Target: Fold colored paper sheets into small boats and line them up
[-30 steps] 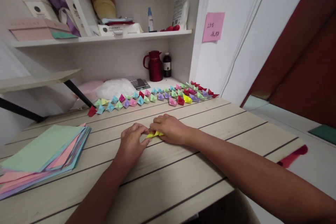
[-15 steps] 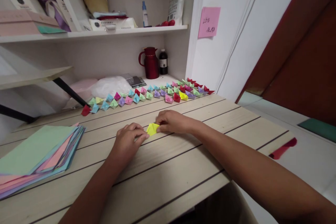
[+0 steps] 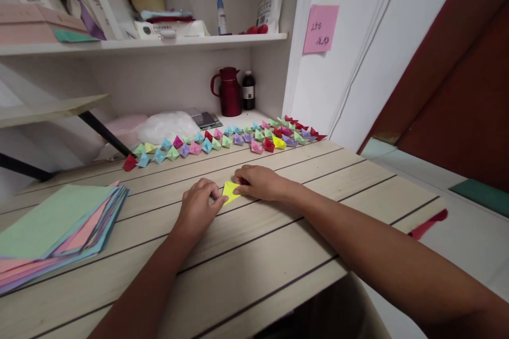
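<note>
Head camera looks down at a wooden table (image 3: 254,254) with long dark lines between its boards. Near the middle of the frame lies a small yellow folded paper (image 3: 229,191). It sits flat on the table, right between the two hands. The left hand (image 3: 199,207) comes in from the lower left. Its fingers are curled, and its thumb and fingertips (image 3: 217,202) touch the left edge of the yellow paper. The right hand (image 3: 258,183) comes in from the lower right. Its fingers are bent down, and their tips (image 3: 237,189) press on the right side of the paper. Both hands pinch the paper at its edges, so only a little pointed piece of yellow shows between them.

At the left edge of the frame lies a stack of colored sheets (image 3: 55,228), with a green sheet on top and pink and blue ones under it. Past the hands, above the middle of the frame, a long row of little folded paper shapes (image 3: 222,140) runs across the table in red, blue, green, pink, purple and yellow. Behind the row stand a dark red jug (image 3: 230,92) and a small dark bottle (image 3: 248,91).

In the upper right part of the frame a pink sticky note (image 3: 320,28) hangs on the white wall. It reads "250" on top, and the line of writing below is too small to read.
</note>
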A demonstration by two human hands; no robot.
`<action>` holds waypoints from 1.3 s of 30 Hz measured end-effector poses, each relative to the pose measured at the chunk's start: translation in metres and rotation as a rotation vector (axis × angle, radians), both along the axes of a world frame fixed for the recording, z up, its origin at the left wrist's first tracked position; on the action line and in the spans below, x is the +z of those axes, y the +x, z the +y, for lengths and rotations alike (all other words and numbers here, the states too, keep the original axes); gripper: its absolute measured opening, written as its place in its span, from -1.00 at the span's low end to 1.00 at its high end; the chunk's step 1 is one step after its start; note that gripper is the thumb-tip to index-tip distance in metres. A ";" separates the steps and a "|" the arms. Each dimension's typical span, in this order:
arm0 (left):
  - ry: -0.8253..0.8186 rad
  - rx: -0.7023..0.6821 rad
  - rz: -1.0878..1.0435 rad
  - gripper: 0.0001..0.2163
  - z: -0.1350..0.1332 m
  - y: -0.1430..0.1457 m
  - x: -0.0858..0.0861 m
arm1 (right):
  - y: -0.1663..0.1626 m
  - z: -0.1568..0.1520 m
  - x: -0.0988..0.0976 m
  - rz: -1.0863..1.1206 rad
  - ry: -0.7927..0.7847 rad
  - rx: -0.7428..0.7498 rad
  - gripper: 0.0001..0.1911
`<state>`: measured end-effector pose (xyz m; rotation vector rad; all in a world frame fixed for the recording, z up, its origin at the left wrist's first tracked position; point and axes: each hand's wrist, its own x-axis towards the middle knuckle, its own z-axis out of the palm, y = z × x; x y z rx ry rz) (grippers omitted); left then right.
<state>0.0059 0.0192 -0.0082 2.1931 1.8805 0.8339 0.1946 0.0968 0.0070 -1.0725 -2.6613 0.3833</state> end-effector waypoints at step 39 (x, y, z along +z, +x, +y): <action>-0.084 -0.087 0.144 -0.73 0.001 -0.001 0.003 | 0.025 0.016 0.008 0.111 -0.283 -0.036 -0.86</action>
